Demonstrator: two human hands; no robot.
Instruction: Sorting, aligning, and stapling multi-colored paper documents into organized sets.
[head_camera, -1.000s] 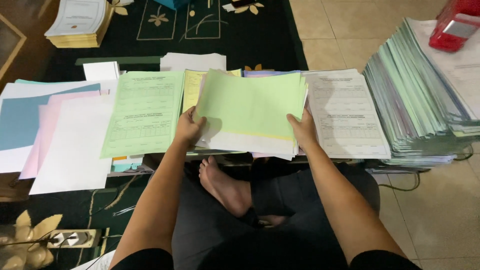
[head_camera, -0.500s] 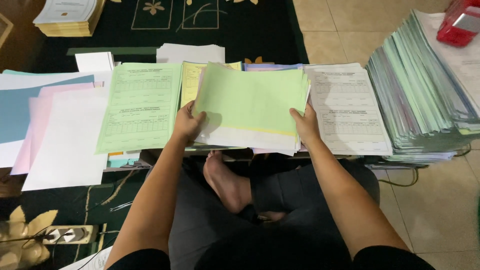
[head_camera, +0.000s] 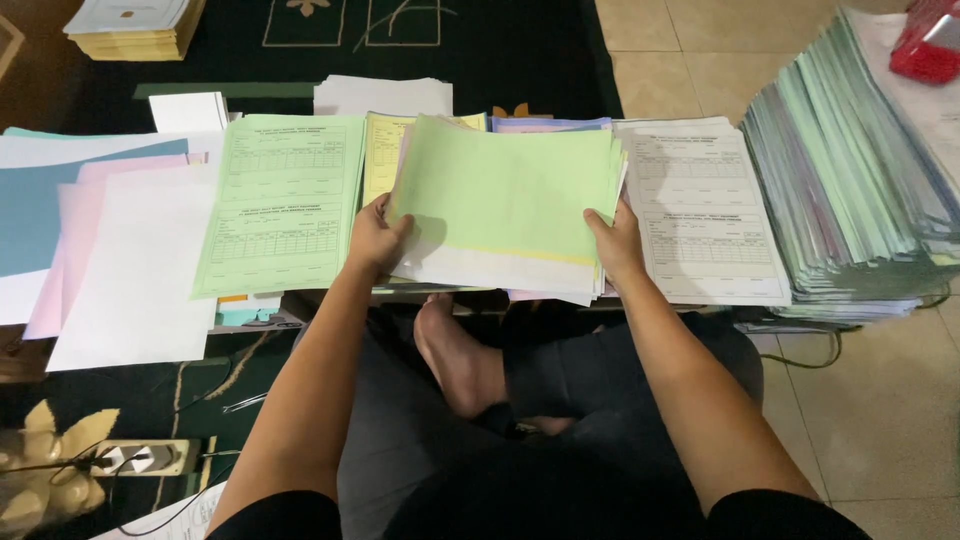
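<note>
I hold a stack of blank sheets, light green on top with yellow and white edges below, over a low table in front of my crossed legs. My left hand grips the stack's left edge. My right hand grips its right edge. A green printed form lies to the left of the stack. A white printed form lies to its right. Yellow and purple sheets peek out behind the stack.
White, pink and blue sheets overlap at the left. A tall fanned pile of green and white forms stands at the right, with a red box behind it. A stack of booklets sits far left. A power strip lies on the carpet.
The stack has stayed between my hands, barely shifting. The view has drifted slightly downward and to the left.
</note>
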